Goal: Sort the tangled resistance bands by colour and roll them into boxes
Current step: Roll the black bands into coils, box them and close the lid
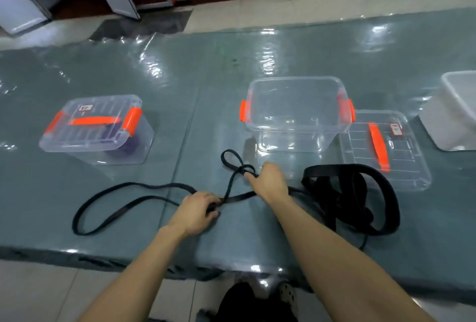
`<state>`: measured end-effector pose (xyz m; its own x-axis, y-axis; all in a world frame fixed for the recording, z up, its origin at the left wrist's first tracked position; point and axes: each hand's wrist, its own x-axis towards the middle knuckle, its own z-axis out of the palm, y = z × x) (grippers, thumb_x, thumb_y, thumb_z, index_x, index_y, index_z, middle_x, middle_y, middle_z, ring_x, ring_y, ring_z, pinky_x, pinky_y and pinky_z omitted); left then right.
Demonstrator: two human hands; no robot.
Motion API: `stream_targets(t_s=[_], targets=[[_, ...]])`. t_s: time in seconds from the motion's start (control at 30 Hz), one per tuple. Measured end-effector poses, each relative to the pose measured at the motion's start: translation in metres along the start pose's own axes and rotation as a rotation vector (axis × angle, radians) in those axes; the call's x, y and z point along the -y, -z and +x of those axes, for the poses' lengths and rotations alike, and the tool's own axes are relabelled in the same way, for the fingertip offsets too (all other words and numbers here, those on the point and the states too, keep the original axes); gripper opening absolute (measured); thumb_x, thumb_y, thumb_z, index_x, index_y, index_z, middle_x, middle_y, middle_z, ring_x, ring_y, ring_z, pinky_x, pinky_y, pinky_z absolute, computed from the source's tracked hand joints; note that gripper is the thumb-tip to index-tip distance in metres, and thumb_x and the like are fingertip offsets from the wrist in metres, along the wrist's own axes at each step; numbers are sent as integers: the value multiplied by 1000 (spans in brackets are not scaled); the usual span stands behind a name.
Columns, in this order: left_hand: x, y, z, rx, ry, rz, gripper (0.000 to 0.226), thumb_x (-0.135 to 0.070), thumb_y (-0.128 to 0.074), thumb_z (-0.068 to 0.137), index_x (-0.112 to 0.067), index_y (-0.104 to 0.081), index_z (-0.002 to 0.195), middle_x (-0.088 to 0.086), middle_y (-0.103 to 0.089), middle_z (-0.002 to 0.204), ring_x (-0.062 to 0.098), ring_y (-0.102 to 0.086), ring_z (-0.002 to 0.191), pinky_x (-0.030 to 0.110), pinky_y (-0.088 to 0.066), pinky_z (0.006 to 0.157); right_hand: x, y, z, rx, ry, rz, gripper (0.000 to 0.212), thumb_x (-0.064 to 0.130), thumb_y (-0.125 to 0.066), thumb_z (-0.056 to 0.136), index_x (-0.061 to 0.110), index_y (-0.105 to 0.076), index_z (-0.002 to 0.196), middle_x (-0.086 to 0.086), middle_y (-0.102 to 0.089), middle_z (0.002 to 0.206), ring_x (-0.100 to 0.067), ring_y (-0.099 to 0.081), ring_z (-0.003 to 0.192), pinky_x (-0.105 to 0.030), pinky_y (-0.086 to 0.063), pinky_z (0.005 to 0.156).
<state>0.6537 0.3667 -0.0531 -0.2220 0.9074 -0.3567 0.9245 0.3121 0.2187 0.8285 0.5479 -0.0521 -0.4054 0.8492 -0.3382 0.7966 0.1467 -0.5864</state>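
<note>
A thin black band (113, 206) lies in a long loop on the grey-green mat, with a small knotted loop (231, 162) further back. My left hand (195, 209) grips the thin band where its strands cross. My right hand (268, 180) pinches the knot by the small loop. A wide black band (371, 193) is heaped to the right. An open clear box (296, 105) with orange clips stands behind my hands, with nothing inside. Its lid (386, 149) lies to its right.
A closed clear box (98, 128) with an orange handle sits at the left, purple bands inside. A white box (456, 110) stands at the far right edge. The mat's front edge (77, 254) runs just before my forearms, with tiled floor below.
</note>
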Motion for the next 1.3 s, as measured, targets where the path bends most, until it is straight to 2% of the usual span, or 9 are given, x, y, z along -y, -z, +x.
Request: stream_targets(t_s=[0.1, 0.23, 0.37, 0.67, 0.77, 0.9, 1.0, 1.13, 1.3], targets=[[6, -7, 10, -28, -5, -28, 32, -37, -73, 101, -28, -70, 132, -9, -64, 140, 21, -58, 131, 40, -47, 111, 5, -7, 20, -10, -21, -39, 60, 64, -84, 80, 13, -53, 80, -2, -57, 80, -24, -59, 70, -33, -35, 50], [16, -13, 21, -40, -48, -74, 28, -38, -77, 95, -27, -71, 120, -8, -62, 129, 18, -57, 122, 36, -53, 99, 13, -10, 37, 75, 23, -91, 40, 49, -77, 88, 11, -67, 91, -6, -67, 91, -30, -69, 87, -36, -56, 71], [22, -8, 31, -90, -54, -92, 14, -37, -69, 98, -27, -64, 106, -8, -65, 111, 22, -66, 105, 40, -55, 83, 32, -1, 27, -25, 92, -33, 30, 41, -70, 85, 19, -59, 103, -3, -66, 100, -28, -62, 87, -37, -50, 72], [79, 167, 56, -506, 70, -795, 10, -12, -80, 95, -18, -73, 96, -1, -79, 81, 28, -78, 83, 46, -64, 82, 207, 168, 19, -148, 439, 183, 22, 19, -88, 86, 17, -71, 100, 0, -71, 86, -20, -71, 67, -40, -63, 69], [93, 244, 48, -348, -73, -776, 28, -38, -93, 86, -29, -76, 106, -12, -81, 100, 9, -77, 99, 36, -61, 93, 289, 240, -2, -132, 604, 75, 13, 9, -81, 92, 10, -75, 104, -7, -75, 97, -27, -77, 73, -50, -67, 72], [74, 355, 18, -344, -358, -927, 104, -62, -98, 63, -31, -54, 152, -8, -65, 148, 2, -57, 141, 34, -50, 116, 394, 319, -50, -80, 758, -3, 18, 8, -87, 90, 10, -77, 105, -3, -78, 90, -24, -79, 74, -38, -68, 66], [39, 434, -6, -210, -620, -1082, 98, -48, -94, 79, -26, -46, 161, -1, -64, 155, 7, -56, 147, 29, -47, 119, 453, 359, -90, -110, 832, -12, 25, 12, -94, 82, 10, -76, 100, -9, -73, 87, -18, -73, 72, -31, -62, 66], [6, 507, -35, -197, -739, -1069, 24, -21, -72, 105, -2, -71, 120, 17, -78, 102, 36, -77, 110, 50, -60, 107, 491, 407, -141, -83, 845, 78, 30, 8, -93, 81, 4, -74, 104, -15, -74, 91, -25, -59, 80, -27, -52, 66], [-5, 601, -85, -865, -670, -890, 21, -40, -80, 98, -20, -78, 95, -2, -56, 63, 16, -51, 54, 30, -42, 51, 492, 464, -191, -87, 890, 395, 38, 1, -83, 90, -5, -65, 123, -17, -70, 96, -32, -72, 81, -34, -66, 71]])
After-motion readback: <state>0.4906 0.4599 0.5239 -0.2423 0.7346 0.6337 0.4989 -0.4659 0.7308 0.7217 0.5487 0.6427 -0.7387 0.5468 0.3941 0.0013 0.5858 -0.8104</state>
